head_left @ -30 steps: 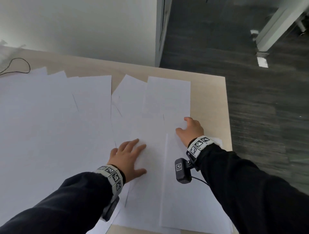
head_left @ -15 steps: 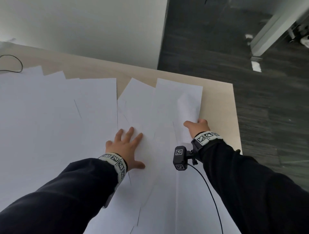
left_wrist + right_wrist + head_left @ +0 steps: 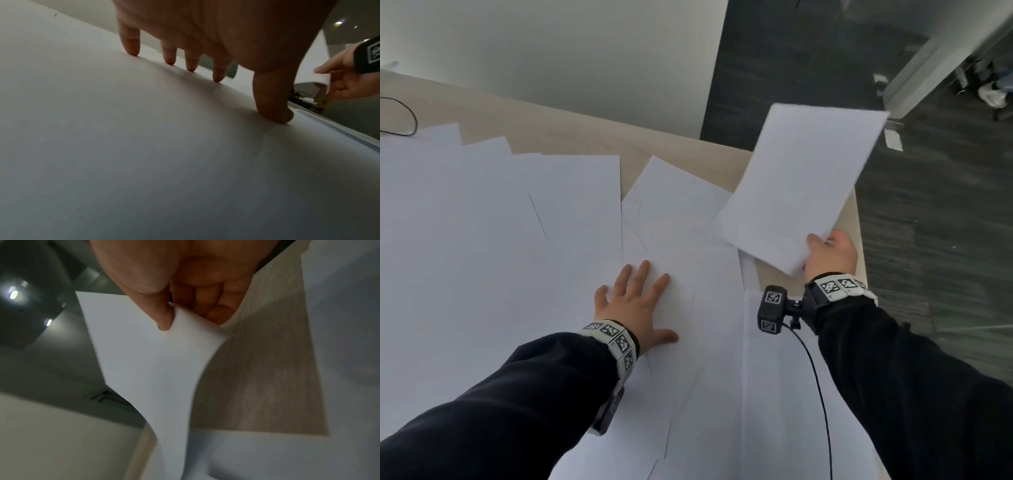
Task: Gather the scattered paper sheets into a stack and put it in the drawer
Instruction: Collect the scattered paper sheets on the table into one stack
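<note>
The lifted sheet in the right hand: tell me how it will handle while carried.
Probably floppy: the lifted sheet curves away below the right hand, which pinches only one corner. Likely very light, since that pinch alone holds it up. It may flutter or crease if swung fast; the left hand could support it.

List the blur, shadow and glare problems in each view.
Head view: the lifted sheet is motion-blurred at its far edge, and the floor beside it smears. Left wrist view: the left hand is dim, its fingers casting soft shadows on the paper. Right wrist view: soft throughout, with two ceiling lights flaring.
</note>
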